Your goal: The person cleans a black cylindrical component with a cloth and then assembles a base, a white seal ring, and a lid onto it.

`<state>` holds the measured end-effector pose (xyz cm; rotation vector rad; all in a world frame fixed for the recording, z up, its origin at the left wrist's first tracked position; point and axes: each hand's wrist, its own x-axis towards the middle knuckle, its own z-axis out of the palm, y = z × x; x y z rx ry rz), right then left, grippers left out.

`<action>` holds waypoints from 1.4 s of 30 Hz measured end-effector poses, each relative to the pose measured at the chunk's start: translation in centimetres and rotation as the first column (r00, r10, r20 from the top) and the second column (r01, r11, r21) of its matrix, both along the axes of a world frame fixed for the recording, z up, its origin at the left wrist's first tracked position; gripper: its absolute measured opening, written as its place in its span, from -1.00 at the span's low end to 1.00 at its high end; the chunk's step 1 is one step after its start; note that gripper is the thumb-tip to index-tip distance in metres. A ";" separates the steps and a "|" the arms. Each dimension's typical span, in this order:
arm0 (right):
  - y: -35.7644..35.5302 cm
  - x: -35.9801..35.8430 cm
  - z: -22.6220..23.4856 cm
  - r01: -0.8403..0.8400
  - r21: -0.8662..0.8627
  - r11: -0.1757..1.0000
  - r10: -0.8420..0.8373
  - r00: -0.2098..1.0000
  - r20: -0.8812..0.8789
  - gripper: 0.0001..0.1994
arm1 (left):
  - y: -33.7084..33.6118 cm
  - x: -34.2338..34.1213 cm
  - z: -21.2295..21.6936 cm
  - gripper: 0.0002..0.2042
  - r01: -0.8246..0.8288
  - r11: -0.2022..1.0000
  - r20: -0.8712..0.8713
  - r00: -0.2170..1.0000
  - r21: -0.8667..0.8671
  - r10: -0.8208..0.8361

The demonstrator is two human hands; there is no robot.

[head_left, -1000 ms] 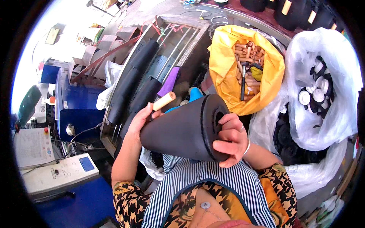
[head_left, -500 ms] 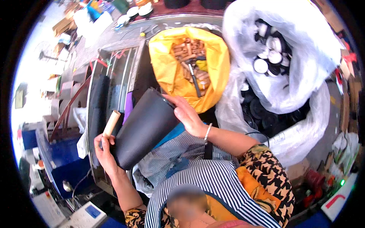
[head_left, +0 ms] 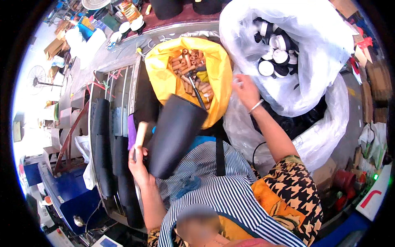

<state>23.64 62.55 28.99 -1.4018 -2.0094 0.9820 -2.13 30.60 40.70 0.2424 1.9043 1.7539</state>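
Cluttered workshop floor surrounds the seated person, with cardboard boxes (head_left: 53, 47) and a standing fan (head_left: 38, 78) at the far left. Next to these, a metal rack (head_left: 119, 107) carries long black rolls (head_left: 101, 144) laid side by side along its rails. The left hand (head_left: 140, 166) is closed around the lower end of a short tan cardboard tube (head_left: 141, 133), which stands upright just beside the rack; the same hand also rests against the base of a large black cone-shaped sleeve (head_left: 175, 133). The sleeve leans tilted over the person's lap, on a striped apron (head_left: 210, 185), with its wide open mouth facing up toward a yellow sack (head_left: 164, 78). The yellow sack lies open and is filled with more tan cardboard tubes (head_left: 185, 70). The right hand (head_left: 245, 89) is extended forward with fingers loosely spread, holding nothing, positioned between the yellow sack and a large white plastic bag (head_left: 312, 53); whether the fingertips touch the plastic cannot be determined. The white bag contains black spools with white end caps (head_left: 275, 53). A bracelet (head_left: 255, 106) sits on the right wrist.
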 end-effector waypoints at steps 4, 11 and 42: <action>5.8 7.9 -2.6 0.329 0.495 0.805 -0.418 0.905 0.078 -0.51 | -0.5 3.9 -0.7 -0.75 -0.242 0.969 0.742 0.657 0.044 0.130; 14.5 8.8 2.7 0.406 0.683 0.607 -0.649 0.750 0.131 -0.32 | -2.2 4.0 -5.6 -0.79 -0.069 0.914 0.748 0.601 0.399 -0.281; -8.5 -5.8 16.2 -0.638 0.712 0.295 0.726 0.634 0.267 -0.39 | 2.2 7.2 1.1 -0.83 -0.393 0.794 0.844 0.468 0.464 -0.262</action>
